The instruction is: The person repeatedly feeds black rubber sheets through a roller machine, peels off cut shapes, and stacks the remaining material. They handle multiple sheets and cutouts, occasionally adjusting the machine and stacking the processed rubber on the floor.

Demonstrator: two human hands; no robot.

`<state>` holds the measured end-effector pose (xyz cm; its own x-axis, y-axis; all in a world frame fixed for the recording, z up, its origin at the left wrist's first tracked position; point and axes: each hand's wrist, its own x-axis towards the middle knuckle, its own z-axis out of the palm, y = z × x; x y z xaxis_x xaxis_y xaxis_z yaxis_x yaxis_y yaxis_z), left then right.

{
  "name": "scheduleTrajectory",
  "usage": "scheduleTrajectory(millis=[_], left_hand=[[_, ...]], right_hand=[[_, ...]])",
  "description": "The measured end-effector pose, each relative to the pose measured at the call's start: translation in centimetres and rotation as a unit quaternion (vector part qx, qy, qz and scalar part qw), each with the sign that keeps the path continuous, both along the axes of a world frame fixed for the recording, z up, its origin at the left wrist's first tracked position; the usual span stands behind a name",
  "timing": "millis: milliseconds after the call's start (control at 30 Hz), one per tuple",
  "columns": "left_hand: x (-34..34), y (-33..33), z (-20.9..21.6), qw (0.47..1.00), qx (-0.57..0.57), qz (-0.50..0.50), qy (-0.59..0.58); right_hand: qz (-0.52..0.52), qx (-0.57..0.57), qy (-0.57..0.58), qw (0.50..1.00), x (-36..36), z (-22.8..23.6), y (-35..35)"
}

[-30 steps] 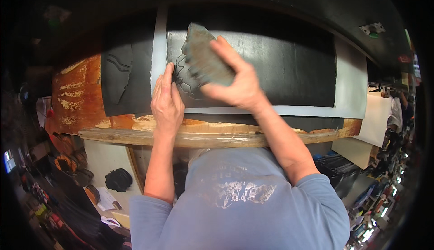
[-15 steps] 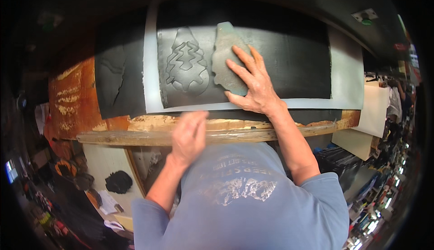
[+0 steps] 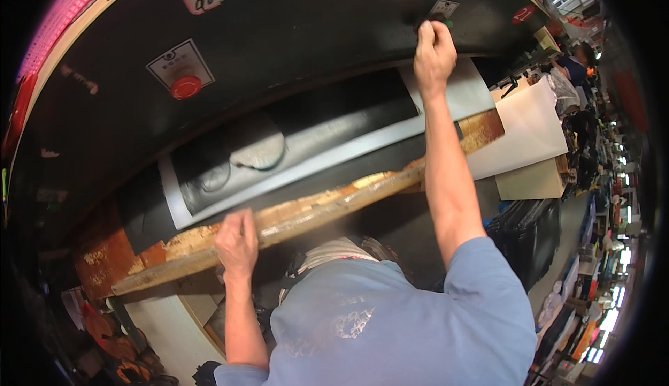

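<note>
My right hand [image 3: 435, 58] is raised to the front of a large black machine panel [image 3: 313, 30], its fingers curled at a green button [image 3: 448, 23] that they partly cover. Below the panel, the pale scalloped cutting die [image 3: 259, 154] lies on a black sheet [image 3: 348, 122], partly in shadow. A die-shaped outline [image 3: 214, 177] marks the sheet to its left. My left hand [image 3: 237, 243] is closed loosely, with nothing visible in it, near the worn wooden front edge [image 3: 306, 225].
A red round button [image 3: 186, 87] sits on the panel's left part. White board [image 3: 178, 208] shows under the black sheet. To the right stand a pale sheet [image 3: 529, 131] and black plastic-wrapped goods [image 3: 526, 239]. A person [image 3: 580, 58] is far off at the right.
My right hand has left the die and risen to the green button. My left hand has stayed low by the wooden edge. The view has tilted, showing more of the panel.
</note>
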<state>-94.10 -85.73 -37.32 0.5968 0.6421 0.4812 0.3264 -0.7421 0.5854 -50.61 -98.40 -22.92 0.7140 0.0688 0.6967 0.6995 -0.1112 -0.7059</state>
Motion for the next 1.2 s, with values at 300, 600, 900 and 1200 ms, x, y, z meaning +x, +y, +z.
scheduleTrajectory(millis=[300, 600, 900, 1200], left_hand=[[0.8, -1.9, 0.0, 0.998, 0.062, -0.014, -0.017], [1.8, -3.0, -0.3, 0.993, 0.108, 0.045, 0.016], [2.0, -3.4, -0.1, 0.996, 0.058, 0.058, 0.022], [1.2, -0.5, 2.7, 0.992, -0.114, 0.001, 0.059]], right_hand=[[0.112, -0.211, -0.049, 0.970, -12.1, -13.4, -8.6], [0.109, -0.313, -0.055, 0.942, -13.3, -14.0, -9.1], [0.152, -0.212, 0.107, 0.959, -12.8, -14.4, -9.1], [0.289, -0.226, -0.003, 0.930, -17.4, -12.5, 0.1]])
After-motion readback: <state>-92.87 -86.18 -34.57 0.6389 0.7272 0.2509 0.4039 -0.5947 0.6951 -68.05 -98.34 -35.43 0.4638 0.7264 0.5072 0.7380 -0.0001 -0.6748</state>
